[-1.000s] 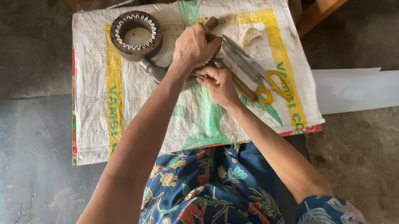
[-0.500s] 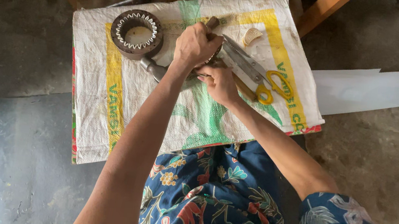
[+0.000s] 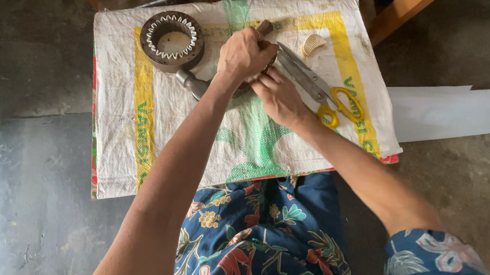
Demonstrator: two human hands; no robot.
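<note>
On the left, a ring (image 3: 172,40) of toothed metal, a motor core by its look, is lying flat on the sack (image 3: 134,137) that is covering the bench. It is sitting apart from both hands.

Just right of it, a tool (image 3: 193,82) with a grey metal head is jutting out from under the left forearm. The left hand (image 3: 243,54) is closing in a fist over a wooden handle (image 3: 265,26), whose tip is showing above the knuckles. The workpiece itself is lying under that fist and is mostly hidden; its kind cannot be told.

The right hand (image 3: 279,97) is resting beside and touching the left, fingers curled in toward the hidden piece, apparently steadying it. Whether it is gripping anything cannot be told.

Further right, scissors (image 3: 321,91) with yellow handles are lying on the sack, blades pointing toward the hands. A small ribbed shell-shaped piece (image 3: 313,44) is lying above them.

Judgement: the step is going best with the piece pinned flat, the steadying fingers kept clear of the tool's path, and the scissor blades moved away from the right wrist.
</note>
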